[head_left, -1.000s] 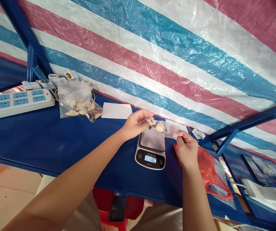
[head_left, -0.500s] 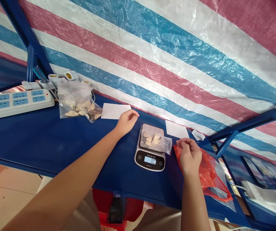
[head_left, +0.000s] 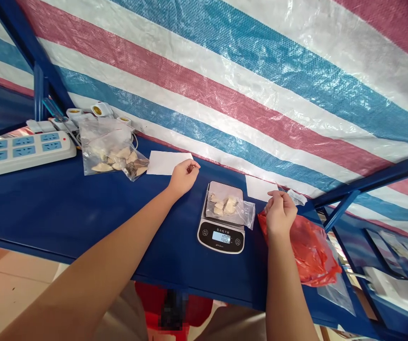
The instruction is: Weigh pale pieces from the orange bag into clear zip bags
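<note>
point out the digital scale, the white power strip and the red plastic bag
grey digital kitchen scale (head_left: 221, 237): head view, display panel
long white power strip (head_left: 22, 156): head view, top face
crumpled red plastic bag (head_left: 312, 251): head view, middle

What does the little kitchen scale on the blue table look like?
The digital scale is small and flat: a silvery square platform above a glossy black front panel. Its lit blue display seems to read 100. It sits on the blue table between the left hand and the right hand, touched by neither. A small clear bag of pale pieces lies on the platform, one corner hanging off the right edge.
</note>
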A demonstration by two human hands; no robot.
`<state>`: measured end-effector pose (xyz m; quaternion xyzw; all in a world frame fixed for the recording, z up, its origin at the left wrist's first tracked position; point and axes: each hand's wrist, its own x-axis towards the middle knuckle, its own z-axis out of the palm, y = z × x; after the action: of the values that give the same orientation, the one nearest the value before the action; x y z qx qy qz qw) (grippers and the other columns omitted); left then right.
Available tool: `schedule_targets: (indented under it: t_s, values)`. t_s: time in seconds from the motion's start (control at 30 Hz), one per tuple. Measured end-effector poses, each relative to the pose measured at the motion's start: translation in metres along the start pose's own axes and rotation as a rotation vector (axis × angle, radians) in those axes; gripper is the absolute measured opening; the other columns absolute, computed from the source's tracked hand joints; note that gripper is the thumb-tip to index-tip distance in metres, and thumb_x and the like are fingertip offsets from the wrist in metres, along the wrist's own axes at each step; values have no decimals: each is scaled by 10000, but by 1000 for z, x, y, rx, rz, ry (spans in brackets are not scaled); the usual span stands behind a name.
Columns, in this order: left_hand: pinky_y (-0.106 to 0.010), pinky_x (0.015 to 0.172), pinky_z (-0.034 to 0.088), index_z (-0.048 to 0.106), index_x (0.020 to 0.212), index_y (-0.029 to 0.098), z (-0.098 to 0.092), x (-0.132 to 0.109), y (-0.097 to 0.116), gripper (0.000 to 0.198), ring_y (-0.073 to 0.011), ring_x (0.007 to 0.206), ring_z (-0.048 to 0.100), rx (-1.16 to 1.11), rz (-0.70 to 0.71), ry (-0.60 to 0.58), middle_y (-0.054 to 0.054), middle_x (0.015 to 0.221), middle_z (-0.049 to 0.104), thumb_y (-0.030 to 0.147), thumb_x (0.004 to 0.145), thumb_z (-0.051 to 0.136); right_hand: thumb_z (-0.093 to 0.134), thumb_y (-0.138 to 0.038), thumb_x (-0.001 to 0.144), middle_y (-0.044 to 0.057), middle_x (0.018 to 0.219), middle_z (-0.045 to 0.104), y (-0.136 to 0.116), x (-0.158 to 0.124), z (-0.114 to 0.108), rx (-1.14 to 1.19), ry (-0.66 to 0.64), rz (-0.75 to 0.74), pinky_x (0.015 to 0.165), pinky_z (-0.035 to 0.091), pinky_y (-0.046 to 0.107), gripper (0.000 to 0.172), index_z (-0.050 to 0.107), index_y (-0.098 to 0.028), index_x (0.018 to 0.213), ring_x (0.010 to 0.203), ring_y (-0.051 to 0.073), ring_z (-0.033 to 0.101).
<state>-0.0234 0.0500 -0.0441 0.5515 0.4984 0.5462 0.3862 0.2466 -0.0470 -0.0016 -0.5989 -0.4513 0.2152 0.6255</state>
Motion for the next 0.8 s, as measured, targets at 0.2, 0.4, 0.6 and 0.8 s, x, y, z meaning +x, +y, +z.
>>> schedule_targets:
  t_s: [0.2, 0.4, 0.6, 0.8]
  values:
    - [-290, 624, 389, 676, 826, 200, 0, 0, 0, 113, -136, 594, 472, 9, 4, -2, 25, 633, 531, 229, 752, 595, 589, -371, 866, -93, 474, 404, -8, 2, -4, 57, 66, 25, 401, 254, 247, 166, 597, -232, 776, 403, 93, 324]
    - [-278, 605, 389, 683, 820, 197, 0, 0, 1, 125, -131, 580, 468, 34, 5, 5, 30, 619, 526, 240, 751, 588, 646, -454, 887, -65, 468, 436, -6, 0, -8, 22, -21, 57, 404, 272, 235, 341, 532, -229, 658, 409, 86, 367]
    - [-263, 528, 316, 655, 826, 202, 1, -5, 4, 135, -114, 494, 390, 13, -21, -65, 58, 527, 437, 329, 796, 622, 541, -641, 934, -3, 499, 576, -12, -2, -13, -30, -294, 234, 420, 331, 268, 464, 519, -246, 692, 389, 125, 455]
    - [-268, 558, 329, 499, 661, 205, -1, -16, 14, 345, -111, 533, 403, 94, 84, -188, 43, 555, 431, 460, 868, 604, 522, -709, 909, 52, 555, 627, -16, -1, -24, -98, -657, 423, 443, 320, 273, 603, 549, -214, 567, 418, 115, 458]
